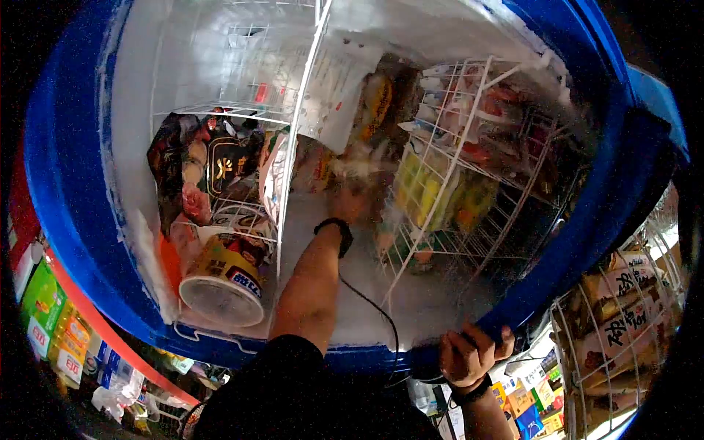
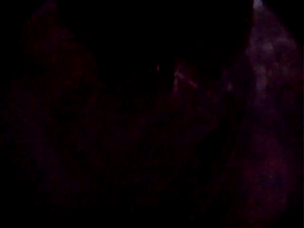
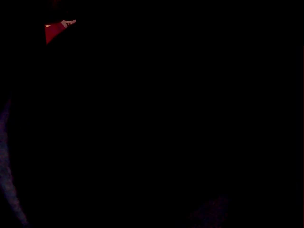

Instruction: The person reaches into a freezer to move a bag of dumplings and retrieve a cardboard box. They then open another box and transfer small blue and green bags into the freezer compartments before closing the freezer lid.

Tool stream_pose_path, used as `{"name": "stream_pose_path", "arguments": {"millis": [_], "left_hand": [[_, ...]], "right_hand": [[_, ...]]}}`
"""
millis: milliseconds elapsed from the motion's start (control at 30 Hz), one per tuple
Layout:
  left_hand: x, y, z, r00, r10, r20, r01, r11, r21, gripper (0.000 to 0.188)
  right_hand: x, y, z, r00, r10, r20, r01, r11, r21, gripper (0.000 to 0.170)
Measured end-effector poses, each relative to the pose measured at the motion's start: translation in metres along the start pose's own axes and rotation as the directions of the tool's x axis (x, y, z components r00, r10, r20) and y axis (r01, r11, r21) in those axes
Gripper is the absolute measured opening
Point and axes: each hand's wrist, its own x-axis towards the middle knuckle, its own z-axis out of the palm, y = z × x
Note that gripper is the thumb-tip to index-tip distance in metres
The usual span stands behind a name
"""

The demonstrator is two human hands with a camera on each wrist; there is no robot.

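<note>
Left hand is sitting deep in the chest freezer, blurred and dim; can't tell how far open it is or if it's holding anything. Glossy plastic packets are lying just beyond it, some yellow-printed. Right hand is resting at the smooth blue rim, fingers bent; can't tell if it's gripping. Thin black cable is running from the left wristband out over the front edge. Left of the forearm, a white wire divider is standing near a tapered yellow tub, round pale end facing the camera, and a crinkled black pack. To the right, a wire basket is holding soft bags. Rough frost is coating the walls. Both wrist views are showing nearly black.
</note>
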Motion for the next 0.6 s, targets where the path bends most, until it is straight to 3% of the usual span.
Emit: {"name": "stream_pose_path", "arguments": {"millis": [33, 100, 200, 300, 367, 400, 433, 500, 600], "left_hand": [[0.002, 0.013, -0.015, 0.98, -0.084, -0.178, 0.028, 0.954, -0.299, 0.058], [0.039, 0.019, -0.02, 0.821, -0.26, -0.509, -0.047, 0.856, -0.514, 0.065], [0.087, 0.038, -0.038, 0.564, -0.221, -0.796, -0.312, 0.835, -0.453, 0.062], [0.116, 0.034, -0.054, 0.725, -0.27, -0.634, -0.219, 0.782, -0.583, 0.055], [0.092, 0.049, -0.069, 0.767, -0.303, -0.566, -0.014, 0.874, -0.486, 0.051], [0.087, 0.058, -0.078, 0.777, -0.317, -0.544, 0.071, 0.903, -0.424, 0.049], [0.088, 0.049, -0.065, 0.703, -0.261, -0.662, -0.158, 0.85, -0.503, 0.052], [0.075, 0.036, -0.049, 0.683, -0.361, -0.635, 0.022, 0.879, -0.477, 0.052], [0.042, 0.01, -0.045, 0.761, -0.4, -0.51, 0.202, 0.894, -0.4, 0.055]], "right_hand": [[0.002, -0.003, -0.002, 0.999, 0.039, -0.009, -0.039, 0.999, -0.007, 0.014], [0.013, -0.008, -0.001, 0.993, 0.109, -0.039, -0.11, 0.993, -0.032, 0.014], [0.004, -0.001, -0.002, 1.0, 0.005, 0.021, -0.005, 0.999, -0.036, 0.013], [0.009, -0.004, -0.003, 0.998, 0.069, 0.006, -0.069, 0.997, -0.034, 0.012], [0.008, -0.005, -0.002, 0.999, 0.053, 0.014, -0.052, 0.998, -0.032, 0.011], [0.009, -0.003, -0.001, 0.999, 0.035, 0.006, -0.035, 0.999, -0.023, 0.01], [0.012, 0.0, -0.002, 1.0, 0.017, -0.003, -0.017, 1.0, -0.015, 0.01], [0.016, 0.0, -0.003, 0.999, 0.008, -0.041, -0.008, 1.0, -0.004, 0.009], [0.018, -0.005, 0.001, 0.994, 0.034, -0.1, -0.035, 0.999, -0.006, 0.009]]}}
